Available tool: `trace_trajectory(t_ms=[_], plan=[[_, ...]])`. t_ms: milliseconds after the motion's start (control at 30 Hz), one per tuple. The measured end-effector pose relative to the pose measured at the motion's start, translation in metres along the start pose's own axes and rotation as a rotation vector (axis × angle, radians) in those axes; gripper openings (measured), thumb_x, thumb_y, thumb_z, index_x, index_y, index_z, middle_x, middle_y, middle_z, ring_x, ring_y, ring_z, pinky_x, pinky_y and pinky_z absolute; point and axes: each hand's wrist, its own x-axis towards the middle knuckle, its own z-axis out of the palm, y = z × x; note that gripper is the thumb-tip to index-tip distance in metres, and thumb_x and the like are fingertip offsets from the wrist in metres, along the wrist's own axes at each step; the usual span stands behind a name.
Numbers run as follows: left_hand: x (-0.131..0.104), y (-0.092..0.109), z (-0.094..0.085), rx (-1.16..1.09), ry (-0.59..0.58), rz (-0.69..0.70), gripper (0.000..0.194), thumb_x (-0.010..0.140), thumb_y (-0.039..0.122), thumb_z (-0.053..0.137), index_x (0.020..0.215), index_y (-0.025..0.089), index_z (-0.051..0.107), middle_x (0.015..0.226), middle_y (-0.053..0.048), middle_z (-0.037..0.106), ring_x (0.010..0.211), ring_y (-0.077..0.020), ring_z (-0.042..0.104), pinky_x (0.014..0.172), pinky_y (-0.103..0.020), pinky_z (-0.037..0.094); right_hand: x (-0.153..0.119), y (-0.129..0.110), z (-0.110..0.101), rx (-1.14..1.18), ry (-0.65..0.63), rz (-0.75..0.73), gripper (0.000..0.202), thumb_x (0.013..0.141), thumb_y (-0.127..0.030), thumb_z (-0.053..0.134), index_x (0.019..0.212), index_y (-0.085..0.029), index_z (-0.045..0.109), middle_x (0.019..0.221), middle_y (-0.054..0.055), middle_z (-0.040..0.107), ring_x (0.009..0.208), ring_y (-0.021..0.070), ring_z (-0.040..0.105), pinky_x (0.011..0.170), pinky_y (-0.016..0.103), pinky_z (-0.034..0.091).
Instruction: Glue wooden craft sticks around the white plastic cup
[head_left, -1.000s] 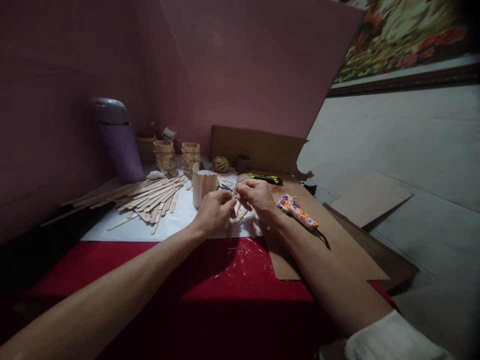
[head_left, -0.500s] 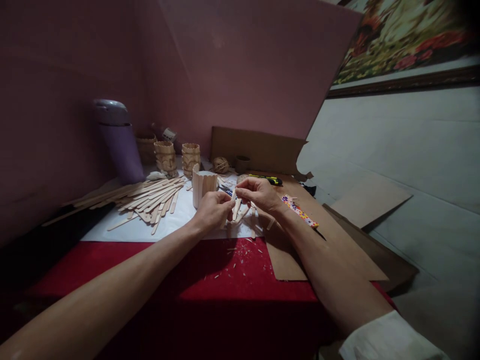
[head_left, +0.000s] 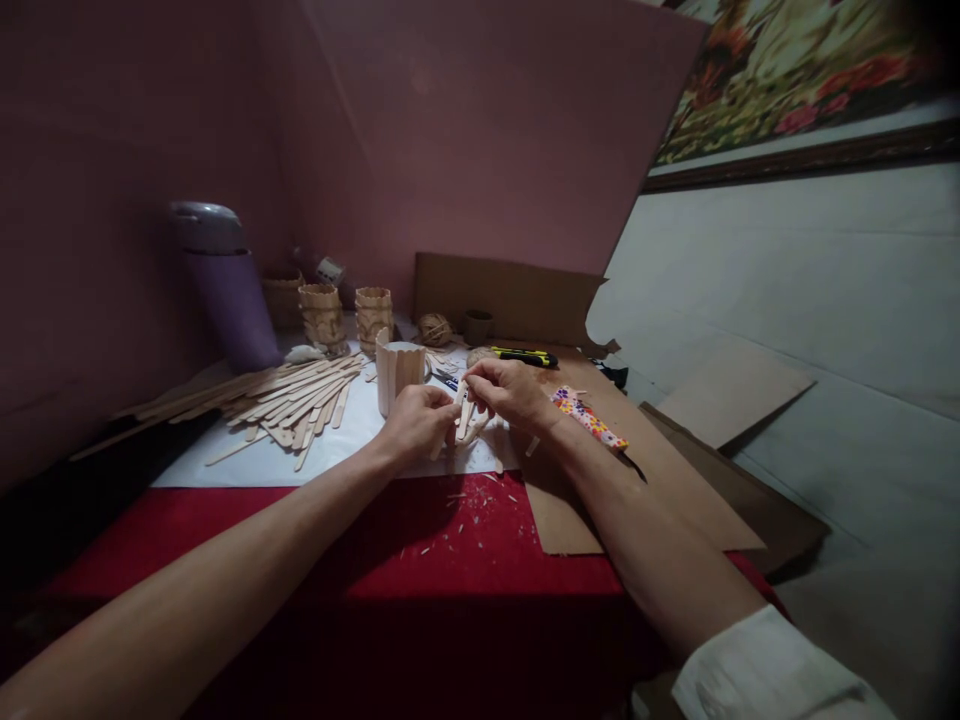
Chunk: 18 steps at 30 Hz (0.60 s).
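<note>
A pale wooden craft stick (head_left: 460, 390) is held slantwise between my two hands. My left hand (head_left: 420, 422) pinches its lower part, fingers curled. My right hand (head_left: 510, 390) has thumb and fingertips closed at its upper end. Just behind my left hand stands a cup faced with upright craft sticks (head_left: 400, 378), one stick rising above its rim. Loose cut sticks (head_left: 474, 432) lie beneath my hands on the white paper (head_left: 360, 450). A pair of scissors (head_left: 448, 380) is partly hidden behind my fingers.
Many craft sticks (head_left: 300, 395) are fanned out at left, near a purple bottle (head_left: 229, 300). Behind stand two decorated stick cups (head_left: 322, 320) and a twine ball (head_left: 434, 329). A yellow-black utility knife (head_left: 525, 357) and a floral-patterned item (head_left: 589, 418) rest on brown cardboard (head_left: 675, 490). Shavings dot the red cloth (head_left: 375, 540).
The whole view has shifted slightly, so things appear a little further left. Both hands keep their pinch on the craft stick, which shows more clearly between them now.
</note>
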Motion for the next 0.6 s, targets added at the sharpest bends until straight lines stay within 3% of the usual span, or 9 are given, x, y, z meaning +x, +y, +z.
trace_trajectory(t_ms=[133,267,600], plan=[[0.0008,-0.001,-0.0016,0.013,0.018,0.027,0.025,0.081,0.016,0.059,0.056,0.016,0.059,0.048,0.0,0.059,0.041,-0.0097,0.046,0.045,-0.022,0.035,0.0015,0.0026,0.0006,0.204,-0.055,0.099,0.009,0.08,-0.024,0.066,0.075,-0.019,0.061,0.057,-0.004,0.06,0.046,0.0098,0.056,0.043,0.021,0.047],[0.0005,-0.0017,-0.0017,0.033,0.014,0.057,0.025,0.082,0.016,0.058,0.056,0.016,0.06,0.048,0.0,0.06,0.041,-0.0098,0.047,0.046,-0.022,0.035,0.0027,0.0037,-0.0006,0.276,-0.087,0.122,0.009,0.079,-0.024,0.066,0.073,-0.019,0.061,0.055,-0.004,0.061,0.042,0.0088,0.054,0.038,0.02,0.044],[0.0012,-0.0016,-0.0014,0.029,0.013,0.046,0.022,0.079,0.018,0.06,0.057,0.016,0.06,0.048,-0.001,0.061,0.042,-0.0116,0.049,0.044,-0.023,0.036,0.0008,0.0034,0.0012,0.086,0.01,0.022,0.01,0.082,-0.018,0.06,0.072,-0.019,0.059,0.053,-0.005,0.057,0.039,0.0071,0.047,0.038,0.019,0.037]])
